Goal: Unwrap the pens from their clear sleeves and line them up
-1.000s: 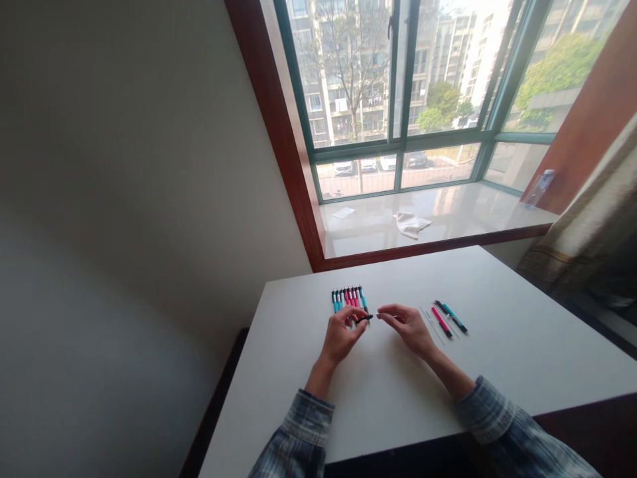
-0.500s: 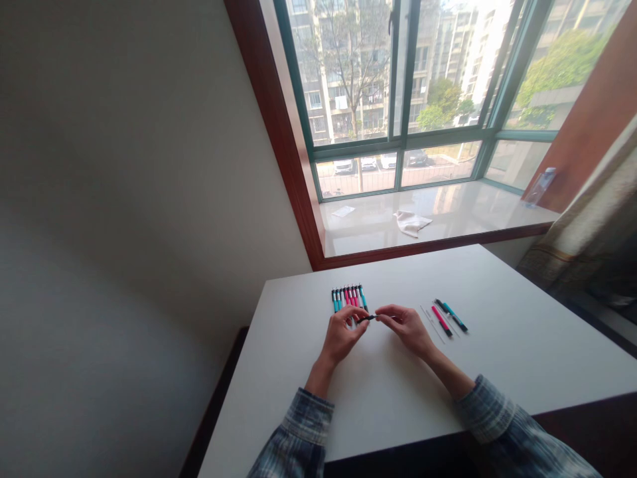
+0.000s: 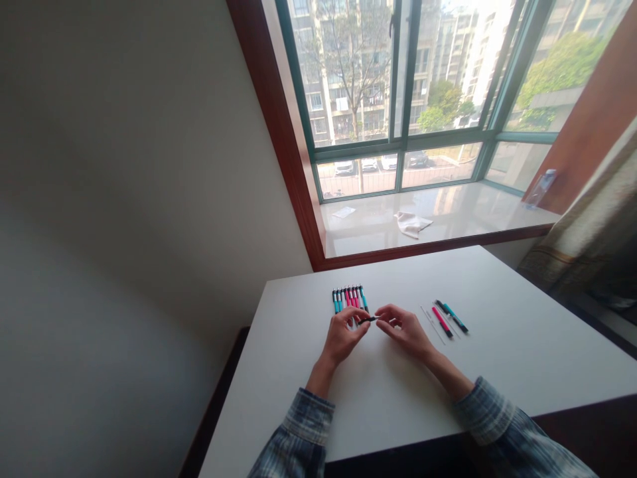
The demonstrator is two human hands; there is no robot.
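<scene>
Over the middle of the white table, my left hand (image 3: 342,337) pinches a slim black pen part (image 3: 367,320) between thumb and fingers. My right hand (image 3: 408,333) closes thumb and forefinger around the pale right end of that same part. Just behind my left hand lies a row of pens (image 3: 350,297) in teal, pink and black, its near ends partly hidden by my fingers. To the right of my right hand rest a pink pen barrel (image 3: 442,321), a teal barrel (image 3: 456,317) and thin refills (image 3: 432,324).
The white table (image 3: 279,398) meets a window sill (image 3: 368,232) at the back. On the sill are a crumpled cloth (image 3: 413,224) and a clear bottle (image 3: 540,188). A wall (image 3: 149,199) stands to the left, and a curtain (image 3: 572,232) hangs at the right.
The fingers of my right hand have shifted slightly at the pen part's end, showing more of its pale tip. My left hand stays nearly still.
</scene>
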